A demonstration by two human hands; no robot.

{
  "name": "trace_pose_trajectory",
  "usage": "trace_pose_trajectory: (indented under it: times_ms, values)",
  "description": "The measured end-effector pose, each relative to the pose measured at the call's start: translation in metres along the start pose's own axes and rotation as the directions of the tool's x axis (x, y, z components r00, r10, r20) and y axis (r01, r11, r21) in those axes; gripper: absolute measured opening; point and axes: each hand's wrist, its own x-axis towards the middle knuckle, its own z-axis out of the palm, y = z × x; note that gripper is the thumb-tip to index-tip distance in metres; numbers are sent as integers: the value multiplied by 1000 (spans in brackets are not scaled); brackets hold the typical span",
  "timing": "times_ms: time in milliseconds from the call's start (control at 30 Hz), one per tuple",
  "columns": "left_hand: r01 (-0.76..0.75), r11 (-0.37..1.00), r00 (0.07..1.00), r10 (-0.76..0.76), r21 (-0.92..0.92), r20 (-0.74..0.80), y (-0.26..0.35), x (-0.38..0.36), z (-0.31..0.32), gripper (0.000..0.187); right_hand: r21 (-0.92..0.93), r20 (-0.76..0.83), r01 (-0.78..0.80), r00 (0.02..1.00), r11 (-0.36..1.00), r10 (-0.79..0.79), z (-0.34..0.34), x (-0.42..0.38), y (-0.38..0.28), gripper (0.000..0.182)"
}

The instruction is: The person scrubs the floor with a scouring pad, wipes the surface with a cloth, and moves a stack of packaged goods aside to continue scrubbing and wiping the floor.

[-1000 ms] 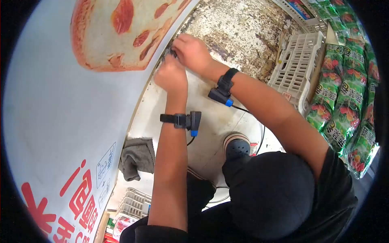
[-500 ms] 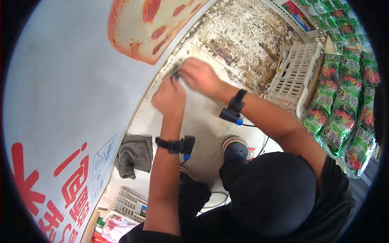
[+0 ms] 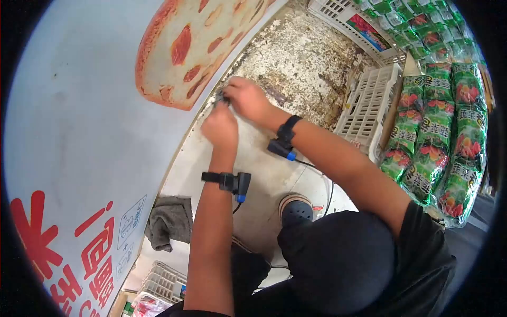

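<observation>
Both hands are together low beside the white panel [image 3: 79, 121], near the border of the dirty floor patch. My left hand [image 3: 221, 128] is closed, its fingers slightly blurred. Just beyond it, my right hand [image 3: 248, 98] is closed too, fingers bent toward the left. A small dark grey thing [image 3: 221, 99] shows between the two sets of fingers; its kind is too blurred to make out. A grey cloth [image 3: 170, 222] lies crumpled on the floor against the panel, closer to my body.
Grimy, flaking floor [image 3: 301, 58] stretches beyond the hands. A white plastic crate [image 3: 369, 103] stands at right, beside green packets [image 3: 428, 132] in clear wrap. Another crate [image 3: 161, 282] is at lower left. A cable [image 3: 330, 195] runs from my right wrist device.
The view has shifted a little, moving the surroundings left and down. Both hands have gone slightly farther along the panel's base, with the dark thing still between them.
</observation>
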Motion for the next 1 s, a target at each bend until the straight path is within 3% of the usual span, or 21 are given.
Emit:
trace_pose_trajectory:
  times_ms: [67, 133, 233, 267, 367, 400, 467, 567, 700, 767, 833, 900, 1000]
  values:
    - [-4, 998, 998, 7, -58, 59, 14, -3, 1, 15, -23, 15, -41, 999, 999, 41, -14, -12, 4, 21]
    - [-43, 991, 991, 58, -129, 117, 26, -5, -1, 15, -45, -13, -95, 995, 994, 94, -23, -21, 5, 8]
    - [-51, 987, 975, 82, -154, 204, 21, -35, -19, 15, -7, 7, -63, 998, 998, 63, -30, -49, -12, 8]
    - [-136, 981, 974, 158, -138, 165, 15, -42, -25, 17, 27, 20, -69, 997, 997, 68, -28, -56, -19, 7]
    - [-142, 978, 968, 169, -149, 183, -4, -42, -31, 16, 46, 19, -42, 999, 998, 41, -21, -56, -25, 8]
    - [-184, 974, 974, 198, -129, 108, -8, -34, -25, 16, 5, 27, -60, 998, 998, 60, -17, -49, -23, 7]
    - [-127, 991, 983, 130, -28, 129, -5, -7, -20, 17, 20, -15, -73, 997, 997, 73, -4, -24, -7, 6]
    - [-55, 998, 995, 58, -36, 87, -3, 25, -3, 17, -10, -74, -35, 997, 999, 34, 2, 13, 7, 5]
    - [-35, 999, 987, 35, 0, 154, -4, 16, -10, 16, -1, 3, -31, 1000, 1000, 31, -1, 4, 3, 7]
    - [-74, 997, 955, 74, -9, 288, -6, -11, -23, 15, -4, 205, -52, 977, 999, 52, -11, -19, -16, 9]
    - [-95, 995, 942, 92, -7, 322, -14, -29, -31, 15, -7, 251, 33, 967, 999, -30, -11, -28, -24, 10]
    - [-129, 991, 966, 131, -22, 223, -18, -29, -26, 15, -23, 246, 111, 964, 994, -102, -12, -21, -20, 12]
    - [-90, 996, 982, 85, 22, 171, -8, 15, -14, 12, -67, 148, 70, 987, 995, -59, -4, 12, -4, 13]
